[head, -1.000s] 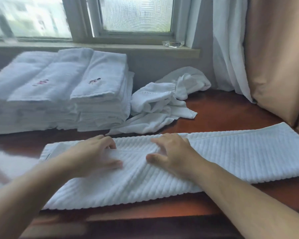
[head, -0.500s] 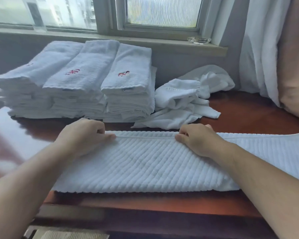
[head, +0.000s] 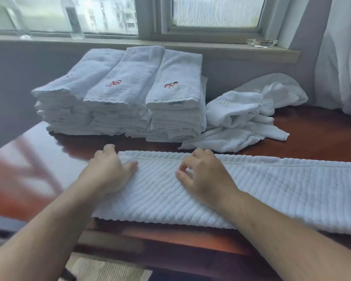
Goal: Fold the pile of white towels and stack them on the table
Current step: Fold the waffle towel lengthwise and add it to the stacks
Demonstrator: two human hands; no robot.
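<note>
Ribbed towel (head: pixel 251 191): flat on table (head: pixel 322 136) at 6 o'clock. Left hand (head: pixel 107 171) rests on its left end, fingers curled, grasp unclear; right hand (head: pixel 203 175) loosely curled, pressing mid-towel. Folded stacks (head: pixel 126 102) at 11 o'clock; unfolded pile (head: pixel 249 116) at 1 o'clock.

Ribbed towel (head: pixel 272 189) on table (head: pixel 316 138) nearest; folded stacks (head: pixel 130 102) behind, loose pile (head: pixel 249 118) to their right.

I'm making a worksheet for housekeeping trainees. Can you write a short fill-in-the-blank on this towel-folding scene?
1. Both hands, the left hand and the right hand, rest on the ribbed ____.
2. The folded stacks number ____.
3. The unfolded pile lies to the ____ of the stacks.

Missing: towel; three; right
</note>
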